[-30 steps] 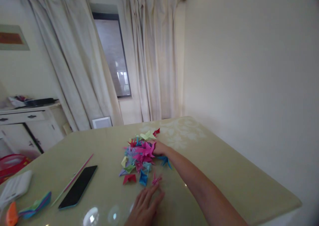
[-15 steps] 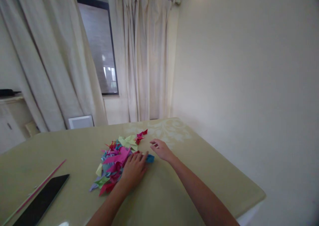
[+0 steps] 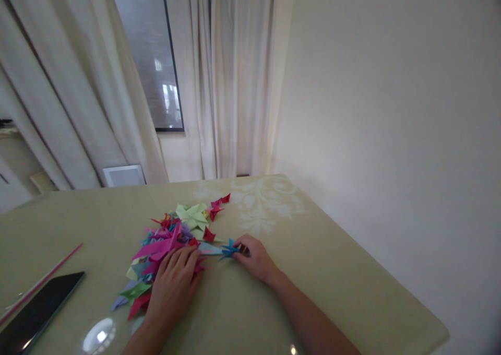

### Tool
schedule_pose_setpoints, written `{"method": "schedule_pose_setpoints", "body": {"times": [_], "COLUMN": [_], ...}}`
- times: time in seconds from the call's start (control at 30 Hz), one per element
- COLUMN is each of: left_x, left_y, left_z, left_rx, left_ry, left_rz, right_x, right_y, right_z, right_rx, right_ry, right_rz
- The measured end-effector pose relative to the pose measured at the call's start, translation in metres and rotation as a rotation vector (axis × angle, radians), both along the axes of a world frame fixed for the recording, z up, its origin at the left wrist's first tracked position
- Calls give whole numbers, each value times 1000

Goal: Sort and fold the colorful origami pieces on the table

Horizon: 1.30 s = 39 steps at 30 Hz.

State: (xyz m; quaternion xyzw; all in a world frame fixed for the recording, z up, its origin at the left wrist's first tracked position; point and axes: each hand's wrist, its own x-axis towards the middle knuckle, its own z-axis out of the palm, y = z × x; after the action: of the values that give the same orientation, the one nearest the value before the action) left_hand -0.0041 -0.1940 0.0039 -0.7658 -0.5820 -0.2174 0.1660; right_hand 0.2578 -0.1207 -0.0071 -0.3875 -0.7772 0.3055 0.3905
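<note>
A heap of colourful folded paper pieces (image 3: 156,248), pink, red, green and blue, lies on the table in front of me. My left hand (image 3: 174,282) rests on the near right side of this heap, fingers stretched out. Just right of the heap, my right hand (image 3: 256,261) pinches a spiky blue folded paper piece (image 3: 228,250) between thumb and fingers. A pale blue paper piece (image 3: 209,248) lies between the two hands. Farther back are light green paper pieces (image 3: 192,216) and small red ones (image 3: 214,212). My left palm hides part of the heap.
To the left lie a black phone-like slab (image 3: 45,308) and a thin pink stick (image 3: 50,275). The table (image 3: 332,261) has a pale leaf pattern at its far side and borders a plain wall (image 3: 391,109) at right. Curtains (image 3: 242,83) hang behind.
My right hand has come down to the blue paper piece and closed on it. My left hand has shifted left over the heap. The view has tilted down and moved closer.
</note>
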Motion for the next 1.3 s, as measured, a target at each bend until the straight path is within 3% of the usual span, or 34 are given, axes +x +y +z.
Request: {"method": "schedule_pose_setpoints", "body": {"times": [0.13, 0.37, 0.53, 0.63, 0.83, 0.97, 1.07, 1.13, 1.23, 1.3], "left_x": [0, 8, 13, 15, 22, 29, 35, 39, 46, 49], "left_y": [-3, -6, -9, -10, -9, -11, -15, -18, -23, -24], "left_z": [2, 7, 8, 6, 8, 14, 17, 19, 18, 15], "left_rx": [-2, 22, 49, 27, -47, -155, -232, -268, -235, -183], "left_ry": [-60, -206, -270, -314, -552, -792, -897, -898, -854, -818], "left_rz": [-31, -115, -237, -235, -200, -181, -248, -322, -404, -419], "right_x": [17, 76, 81, 77, 84, 85, 70, 52, 20, 4], "right_y": [8, 34, 42, 41, 40, 33, 15, -3, -31, -43], "right_z": [-2, -10, -15, -16, -13, -1, 17, 29, 40, 42], "right_rx": [-59, -29, -31, -24, 13, 57, 132, 143, 0, -51], "right_ry": [123, 173, 161, 125, 53, 74, 118, 155, 121, 94], "right_rz": [-126, -518, -494, -484, -592, -642, -689, -546, 52, 258]}}
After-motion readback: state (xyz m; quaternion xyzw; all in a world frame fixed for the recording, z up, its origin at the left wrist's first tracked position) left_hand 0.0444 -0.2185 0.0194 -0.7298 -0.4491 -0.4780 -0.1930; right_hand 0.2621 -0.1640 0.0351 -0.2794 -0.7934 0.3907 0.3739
